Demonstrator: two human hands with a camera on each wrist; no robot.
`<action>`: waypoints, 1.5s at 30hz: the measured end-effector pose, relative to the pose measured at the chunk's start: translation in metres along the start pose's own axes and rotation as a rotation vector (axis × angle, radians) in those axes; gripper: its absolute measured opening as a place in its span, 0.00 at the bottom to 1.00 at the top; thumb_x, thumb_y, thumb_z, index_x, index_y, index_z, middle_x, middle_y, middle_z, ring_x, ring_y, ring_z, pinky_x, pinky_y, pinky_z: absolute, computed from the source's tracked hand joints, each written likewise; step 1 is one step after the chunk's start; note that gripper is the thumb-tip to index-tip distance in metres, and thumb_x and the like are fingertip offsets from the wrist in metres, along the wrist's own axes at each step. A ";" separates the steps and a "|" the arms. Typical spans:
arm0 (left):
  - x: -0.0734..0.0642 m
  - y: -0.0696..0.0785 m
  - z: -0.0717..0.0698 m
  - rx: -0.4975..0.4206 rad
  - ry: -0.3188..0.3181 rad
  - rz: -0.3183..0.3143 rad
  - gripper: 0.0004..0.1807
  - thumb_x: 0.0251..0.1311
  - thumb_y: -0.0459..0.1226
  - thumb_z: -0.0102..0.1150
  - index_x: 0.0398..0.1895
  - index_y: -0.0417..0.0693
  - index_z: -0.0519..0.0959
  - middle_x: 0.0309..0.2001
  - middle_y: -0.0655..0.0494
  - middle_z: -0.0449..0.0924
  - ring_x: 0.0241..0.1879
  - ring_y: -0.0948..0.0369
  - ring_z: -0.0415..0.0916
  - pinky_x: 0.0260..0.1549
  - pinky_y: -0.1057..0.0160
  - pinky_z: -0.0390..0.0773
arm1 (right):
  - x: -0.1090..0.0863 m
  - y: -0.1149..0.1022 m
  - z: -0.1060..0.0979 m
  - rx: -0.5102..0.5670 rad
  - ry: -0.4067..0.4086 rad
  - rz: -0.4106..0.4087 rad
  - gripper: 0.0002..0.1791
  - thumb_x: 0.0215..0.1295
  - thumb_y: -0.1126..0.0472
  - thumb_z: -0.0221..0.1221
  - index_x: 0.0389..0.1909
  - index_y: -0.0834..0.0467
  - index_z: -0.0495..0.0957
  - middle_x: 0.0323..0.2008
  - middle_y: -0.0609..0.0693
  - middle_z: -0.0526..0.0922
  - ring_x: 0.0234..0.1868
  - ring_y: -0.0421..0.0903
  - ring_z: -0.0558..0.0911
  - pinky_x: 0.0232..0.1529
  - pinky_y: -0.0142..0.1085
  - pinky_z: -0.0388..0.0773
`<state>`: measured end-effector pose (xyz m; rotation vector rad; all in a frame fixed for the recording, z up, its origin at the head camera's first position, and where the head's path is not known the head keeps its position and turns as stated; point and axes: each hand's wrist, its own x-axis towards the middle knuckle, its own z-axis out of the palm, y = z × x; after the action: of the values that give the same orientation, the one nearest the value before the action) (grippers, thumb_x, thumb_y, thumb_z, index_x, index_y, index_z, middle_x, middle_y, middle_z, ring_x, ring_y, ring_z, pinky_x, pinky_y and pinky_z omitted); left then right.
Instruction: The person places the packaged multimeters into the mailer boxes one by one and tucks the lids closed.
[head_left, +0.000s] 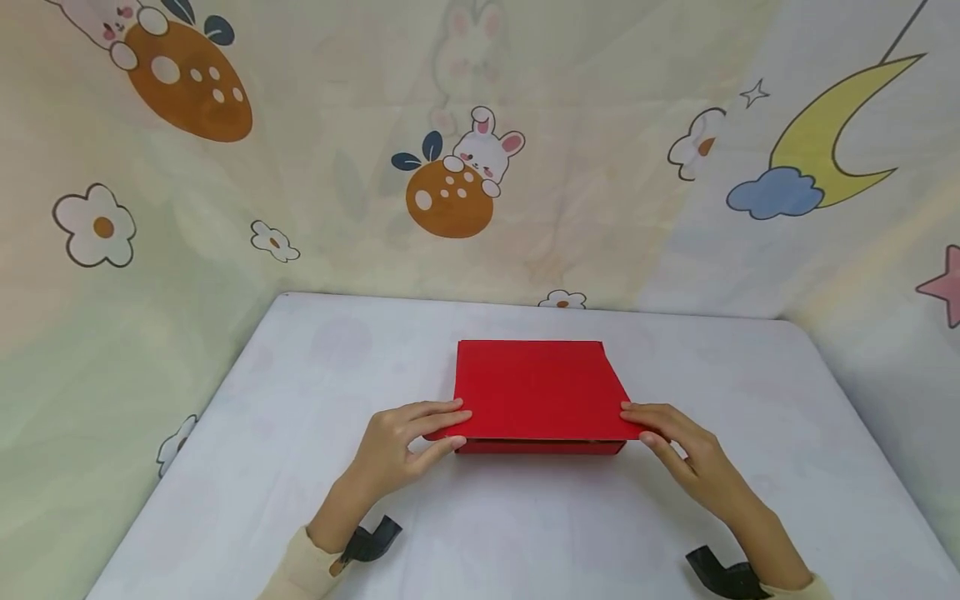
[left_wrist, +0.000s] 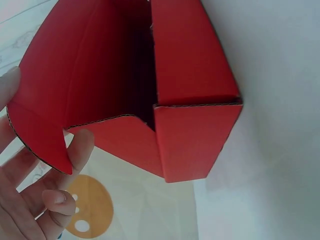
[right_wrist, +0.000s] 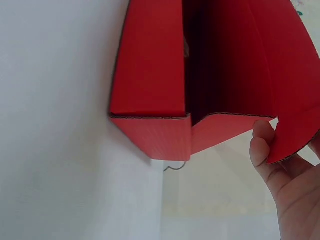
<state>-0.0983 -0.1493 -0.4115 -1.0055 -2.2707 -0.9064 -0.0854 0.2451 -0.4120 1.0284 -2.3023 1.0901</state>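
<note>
A red cardboard box [head_left: 540, 447] lies on the white table, its hinged lid [head_left: 536, 387] tilted partly up. In both wrist views a dark gap shows between the lid and the box's front wall [left_wrist: 195, 55]. My left hand [head_left: 397, 442] holds the lid's left front corner, fingers and thumb around the small rounded side flap [left_wrist: 45, 142]. At the opposite corner my right hand [head_left: 686, 454] grips the matching side flap [right_wrist: 295, 135] between thumb and fingers. Most of the box's inside is hidden in shadow.
The white tabletop [head_left: 360, 350] has rounded back corners. Behind and beside it hangs a printed cloth [head_left: 337, 167] with rabbits, flowers and a moon. Each wrist wears a black strap [head_left: 371, 542].
</note>
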 end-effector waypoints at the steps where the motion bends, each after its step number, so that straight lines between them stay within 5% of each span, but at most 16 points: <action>1: -0.001 0.001 0.000 -0.001 -0.004 -0.005 0.20 0.64 0.53 0.59 0.50 0.52 0.85 0.48 0.56 0.85 0.45 0.60 0.84 0.37 0.69 0.83 | -0.002 0.000 0.001 0.007 0.002 0.003 0.18 0.64 0.69 0.60 0.56 0.61 0.78 0.54 0.55 0.80 0.60 0.36 0.75 0.56 0.19 0.70; 15: -0.014 0.001 0.005 -0.014 -0.036 0.004 0.18 0.60 0.50 0.65 0.49 0.52 0.86 0.48 0.55 0.85 0.44 0.60 0.84 0.34 0.73 0.81 | -0.017 0.007 0.008 0.045 -0.049 -0.022 0.18 0.66 0.65 0.60 0.57 0.63 0.78 0.57 0.57 0.77 0.63 0.38 0.72 0.59 0.20 0.68; 26: -0.023 0.000 0.012 0.027 -0.017 0.068 0.18 0.62 0.50 0.63 0.48 0.50 0.86 0.47 0.52 0.86 0.41 0.58 0.85 0.28 0.77 0.77 | -0.029 0.012 0.018 0.066 -0.056 -0.009 0.25 0.56 0.73 0.65 0.57 0.64 0.77 0.59 0.58 0.76 0.64 0.39 0.71 0.59 0.20 0.67; 45: -0.041 0.003 0.022 0.021 -0.082 -0.052 0.21 0.57 0.51 0.67 0.51 0.54 0.85 0.53 0.55 0.83 0.48 0.59 0.83 0.33 0.76 0.78 | -0.046 0.022 0.031 0.122 -0.038 -0.010 0.35 0.37 0.83 0.68 0.54 0.68 0.77 0.57 0.63 0.76 0.64 0.39 0.71 0.59 0.19 0.68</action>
<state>-0.0753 -0.1503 -0.4514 -0.9961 -2.3797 -0.8758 -0.0735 0.2508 -0.4703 1.1141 -2.2817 1.2307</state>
